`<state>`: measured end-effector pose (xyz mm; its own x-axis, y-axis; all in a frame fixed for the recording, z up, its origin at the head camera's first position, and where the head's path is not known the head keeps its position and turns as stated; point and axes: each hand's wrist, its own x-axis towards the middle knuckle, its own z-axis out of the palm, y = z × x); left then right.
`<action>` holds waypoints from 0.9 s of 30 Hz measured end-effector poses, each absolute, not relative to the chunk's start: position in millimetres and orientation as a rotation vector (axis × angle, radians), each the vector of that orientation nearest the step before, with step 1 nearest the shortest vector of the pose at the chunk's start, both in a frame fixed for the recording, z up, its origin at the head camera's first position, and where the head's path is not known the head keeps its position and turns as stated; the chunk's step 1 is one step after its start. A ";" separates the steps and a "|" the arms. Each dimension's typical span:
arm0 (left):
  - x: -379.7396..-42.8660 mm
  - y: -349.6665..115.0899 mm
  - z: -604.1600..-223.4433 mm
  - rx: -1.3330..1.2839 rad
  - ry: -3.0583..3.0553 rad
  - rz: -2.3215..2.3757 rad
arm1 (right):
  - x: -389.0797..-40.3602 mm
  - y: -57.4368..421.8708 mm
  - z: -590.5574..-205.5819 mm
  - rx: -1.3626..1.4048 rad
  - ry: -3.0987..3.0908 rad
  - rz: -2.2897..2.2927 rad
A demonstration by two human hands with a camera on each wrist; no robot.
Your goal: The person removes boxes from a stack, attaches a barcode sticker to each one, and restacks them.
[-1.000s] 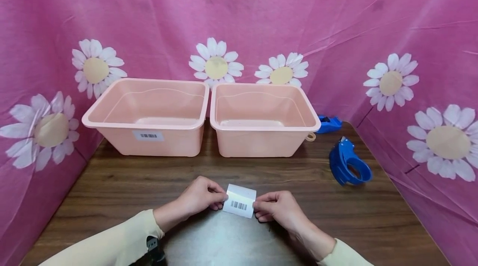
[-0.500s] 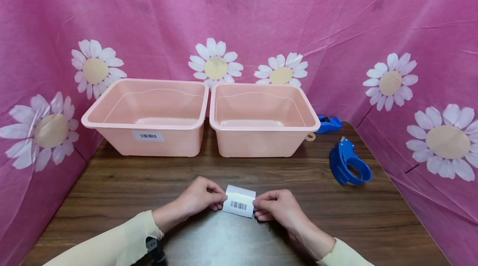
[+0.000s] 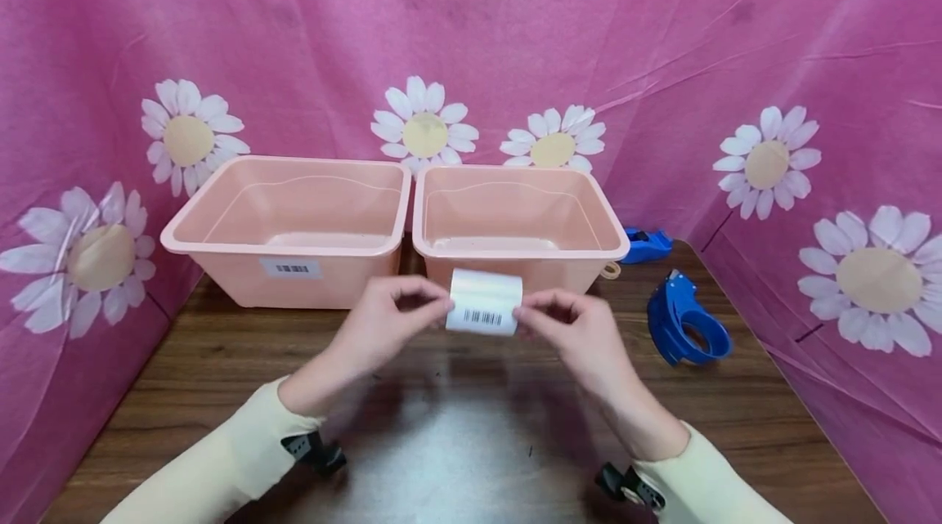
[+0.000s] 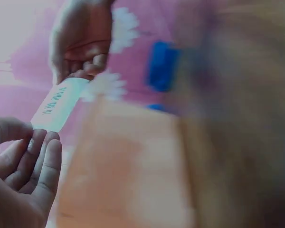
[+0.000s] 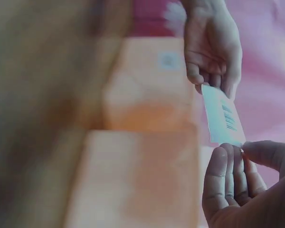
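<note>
Left hand (image 3: 383,321): thumb and fingertips pinch the left edge of a white barcode label (image 3: 486,288). Right hand (image 3: 589,338): same pinch, right edge. Label spans between them, slightly bowed, barcode toward the person, up off the table (image 3: 441,459), before the right-hand pink bin (image 3: 515,201). Left-hand bin (image 3: 331,285) bears a similar barcode sticker (image 3: 292,268). Blue tape dispenser (image 3: 677,332) well apart, right.

In the head view, the label (image 3: 486,301) partly hid the right bin (image 3: 508,201); both sleeves (image 3: 213,454) were cut off; wrist views blurred the tabletop (image 4: 247,152).
</note>
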<state>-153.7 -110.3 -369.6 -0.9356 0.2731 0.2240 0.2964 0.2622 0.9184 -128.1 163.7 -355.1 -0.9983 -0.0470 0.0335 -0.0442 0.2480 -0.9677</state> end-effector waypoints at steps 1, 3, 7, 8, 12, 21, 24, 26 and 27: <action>-155.2 -109.6 -359.3 -0.559 -2.420 -1.830 | -130.8 163.2 -345.6 -0.133 2.506 -1.939; -157.2 -107.6 -341.5 -0.549 -2.305 -1.860 | -135.1 160.7 -329.2 -0.195 2.535 -1.987; -156.5 -104.6 -319.0 -0.485 -2.130 -1.896 | -139.0 152.5 -307.6 -0.289 2.531 -2.118; -155.7 -104.0 -315.2 -0.466 -2.096 -1.909 | -139.7 150.2 -304.3 -0.308 2.525 -2.156; -153.5 -102.5 -308.8 -0.400 -1.991 -1.955 | -142.1 143.7 -298.0 -0.364 2.501 -2.264; -147.8 -102.9 -310.9 -0.359 -1.972 -1.983 | -145.4 140.8 -301.5 -0.389 2.446 -2.325; -147.9 -103.9 -311.2 -0.366 -1.971 -1.969 | -146.9 141.3 -302.7 -0.387 2.443 -2.316; -148.3 -104.1 -311.2 -0.373 -1.974 -1.964 | -147.9 141.7 -303.3 -0.382 2.434 -2.322; -148.5 -104.1 -311.3 -0.376 -1.975 -1.963 | -148.3 141.9 -303.5 -0.380 2.429 -2.327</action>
<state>-148.5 -104.1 -311.3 -0.9105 -0.0447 0.4111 0.4108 0.0158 0.9116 -148.3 141.9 -303.5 -0.9457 0.0067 0.3251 -0.3245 0.0440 -0.9449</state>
